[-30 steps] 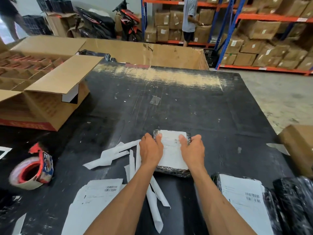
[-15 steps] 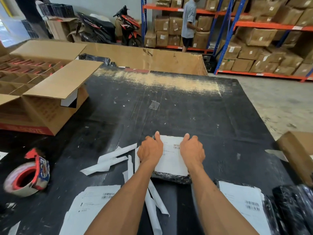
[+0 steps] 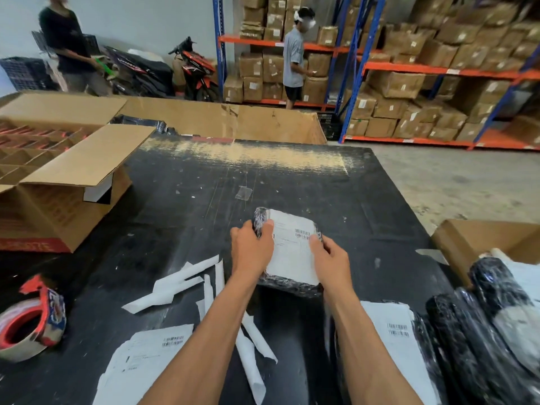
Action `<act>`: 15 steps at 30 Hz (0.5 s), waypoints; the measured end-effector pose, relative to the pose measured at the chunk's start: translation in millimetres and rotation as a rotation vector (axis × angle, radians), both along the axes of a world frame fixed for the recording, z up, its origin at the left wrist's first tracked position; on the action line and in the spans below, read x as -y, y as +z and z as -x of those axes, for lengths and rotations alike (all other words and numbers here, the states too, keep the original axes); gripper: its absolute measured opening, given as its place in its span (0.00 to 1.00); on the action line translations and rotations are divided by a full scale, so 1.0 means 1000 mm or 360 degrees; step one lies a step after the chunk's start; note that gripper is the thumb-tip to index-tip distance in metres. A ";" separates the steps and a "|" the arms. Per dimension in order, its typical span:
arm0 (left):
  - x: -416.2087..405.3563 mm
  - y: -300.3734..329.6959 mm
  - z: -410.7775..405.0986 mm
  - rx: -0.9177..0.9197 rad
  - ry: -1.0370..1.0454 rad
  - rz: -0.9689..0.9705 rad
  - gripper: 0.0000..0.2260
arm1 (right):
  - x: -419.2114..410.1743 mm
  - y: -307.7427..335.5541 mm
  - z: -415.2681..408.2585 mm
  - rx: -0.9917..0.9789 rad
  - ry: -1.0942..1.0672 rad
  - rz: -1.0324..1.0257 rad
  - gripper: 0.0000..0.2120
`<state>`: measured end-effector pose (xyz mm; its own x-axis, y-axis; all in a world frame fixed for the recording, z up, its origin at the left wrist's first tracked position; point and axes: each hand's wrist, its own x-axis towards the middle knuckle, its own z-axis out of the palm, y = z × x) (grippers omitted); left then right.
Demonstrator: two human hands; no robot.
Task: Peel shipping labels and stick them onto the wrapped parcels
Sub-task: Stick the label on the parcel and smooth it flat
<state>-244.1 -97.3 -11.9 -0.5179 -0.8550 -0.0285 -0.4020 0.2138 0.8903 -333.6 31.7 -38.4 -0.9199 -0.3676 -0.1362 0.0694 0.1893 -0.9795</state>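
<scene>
At the near edge of a black table [image 3: 181, 200], a sheet of shipping labels [image 3: 143, 361] lies flat with its barcode showing, beside curled white backing strips [image 3: 175, 285]. To the left sits a roll of red-and-white packing tape [image 3: 30, 325]; to the right, a labelled parcel [image 3: 394, 340] rests against a heap of black-wrapped parcels [image 3: 491, 325].

Just beyond, a person holds a black-wrapped parcel [image 3: 287, 286] near the middle of the table, its far end tilted up, a white shipping label [image 3: 292, 252] covering its top face. The left hand [image 3: 251, 249] grips the parcel's left side, thumb curled over the label's edge. The right hand [image 3: 330, 258] grips the right side, fingers bent around the wrapped edge beside the barcode.

Farther left, an open cardboard box [image 3: 61, 176] with divider cells stands on the table. A second open carton [image 3: 482, 244] sits at the right edge. Behind the table lies a large flattened cardboard sheet [image 3: 233, 121].

In the background, a person in a grey shirt [image 3: 293, 59] stands at blue-and-orange shelving [image 3: 409, 68] stacked with brown cartons, near a parked motorbike [image 3: 195, 71]. Another person in dark clothes [image 3: 67, 45] stands at far left.
</scene>
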 end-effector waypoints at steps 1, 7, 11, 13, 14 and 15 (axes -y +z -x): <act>-0.004 0.005 0.002 -0.0016 -0.0016 0.0007 0.19 | -0.005 0.010 0.001 -0.0087 -0.0007 -0.0040 0.14; -0.075 0.009 0.006 -0.0109 -0.0182 -0.0247 0.21 | -0.082 0.051 -0.009 -0.0412 -0.0081 -0.0563 0.24; -0.133 -0.003 0.002 -0.0073 -0.0287 -0.0402 0.18 | -0.131 0.054 -0.024 -0.0428 -0.0102 -0.0925 0.31; -0.155 -0.010 0.002 -0.0028 -0.0347 -0.0440 0.18 | -0.152 0.057 -0.030 -0.0430 -0.0114 -0.1123 0.29; -0.165 -0.011 0.002 -0.0009 -0.0371 -0.0452 0.18 | -0.161 0.059 -0.033 -0.0436 -0.0130 -0.1210 0.27; -0.174 -0.012 0.003 0.0012 -0.0396 -0.0459 0.18 | -0.169 0.058 -0.034 -0.0438 -0.0143 -0.1276 0.25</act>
<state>-246.9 77.1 -23.6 -0.7073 -0.6595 -0.2544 -0.3764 0.0469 0.9253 -299.9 200.3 20.0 -0.9795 -0.1795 -0.0916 -0.1035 0.8382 -0.5355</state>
